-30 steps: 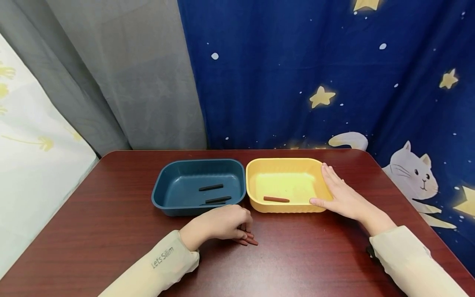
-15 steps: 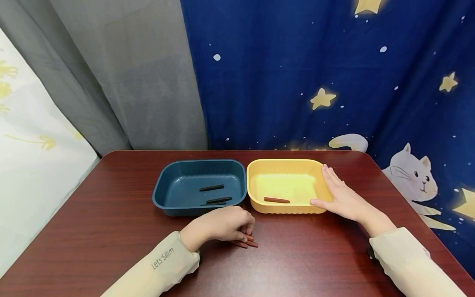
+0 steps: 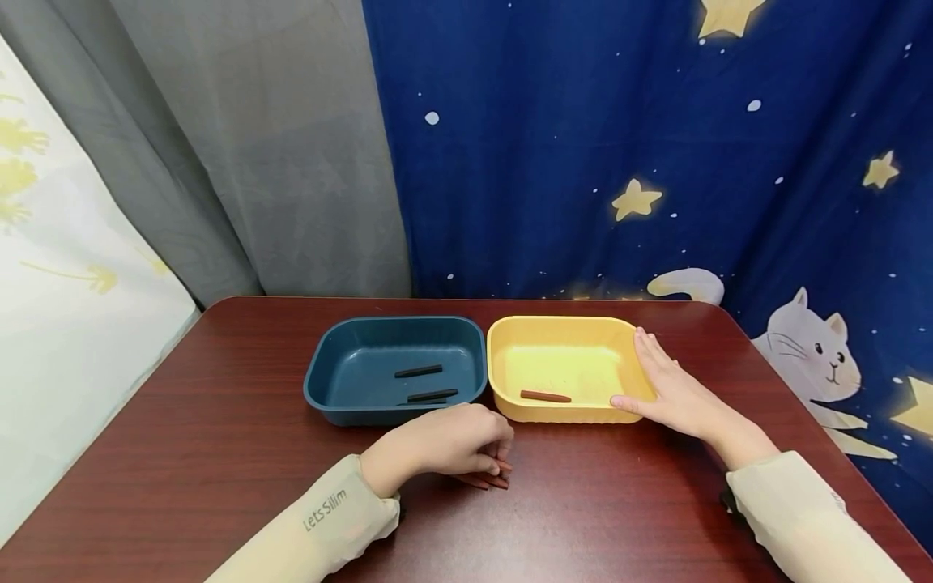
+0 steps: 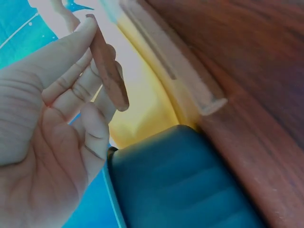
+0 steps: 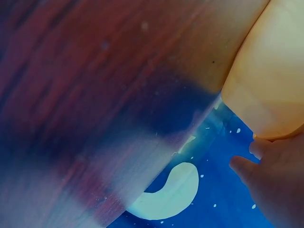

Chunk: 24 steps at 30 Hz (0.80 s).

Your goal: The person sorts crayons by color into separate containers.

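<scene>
Between the thumb and fingers of my left hand [image 3: 455, 441] is a reddish-brown crayon [image 4: 108, 69], held just above the table in front of the two bins. More brown crayons [image 3: 483, 481] lie on the tabletop under that hand, partly hidden by it. My right hand [image 3: 678, 393] rests with straight fingers on the right rim of the yellow bin [image 3: 561, 411], thumb at the front corner. One brown crayon [image 3: 545, 396] lies inside this bin. The dark blue bin [image 3: 350, 411] beside it has black crayons [image 3: 419, 372] on its floor.
Both bins stand side by side near the back of the reddish wooden table [image 3: 240, 380]. Behind the table hang a grey curtain [image 3: 313, 162] and a blue curtain [image 3: 510, 162] printed with stars and a cat. A white patterned cloth [image 3: 66, 324] is at the left.
My left hand has shifted slightly to the right, with a brown crayon in its fingers rising off the others. My right hand stays on the yellow bin. The head view has tilted a little.
</scene>
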Available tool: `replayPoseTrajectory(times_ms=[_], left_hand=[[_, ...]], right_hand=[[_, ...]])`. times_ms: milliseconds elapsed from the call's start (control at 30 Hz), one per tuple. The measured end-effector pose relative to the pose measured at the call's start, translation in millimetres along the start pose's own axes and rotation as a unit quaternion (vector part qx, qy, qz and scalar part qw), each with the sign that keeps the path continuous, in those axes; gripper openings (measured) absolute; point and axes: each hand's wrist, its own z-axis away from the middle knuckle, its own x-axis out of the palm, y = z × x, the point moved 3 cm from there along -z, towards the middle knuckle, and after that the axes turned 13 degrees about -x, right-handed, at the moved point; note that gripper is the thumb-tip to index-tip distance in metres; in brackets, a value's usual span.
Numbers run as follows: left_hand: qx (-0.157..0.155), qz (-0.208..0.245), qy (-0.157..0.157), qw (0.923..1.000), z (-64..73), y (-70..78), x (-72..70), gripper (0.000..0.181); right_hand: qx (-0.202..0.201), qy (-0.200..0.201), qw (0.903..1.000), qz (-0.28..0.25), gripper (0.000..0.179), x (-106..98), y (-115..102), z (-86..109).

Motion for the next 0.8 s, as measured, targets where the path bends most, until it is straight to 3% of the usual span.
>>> replayPoseTrajectory(times_ms=[333, 800], left_hand=[[0.022, -0.010, 0.018, 0.9995, -7.3, 3.9, -11.0, 0.014], [0.038, 0.037, 0.032, 0.9981, -31.8, 16.0, -35.1, 0.009]], right_hand=[[-0.001, -0.003, 1.0000, -0.006, 0.111, -0.7, -1.3, -0.3], [-0.002, -0.001, 1.0000, -0.006, 0.111, -0.1, 0.0, 0.2]])
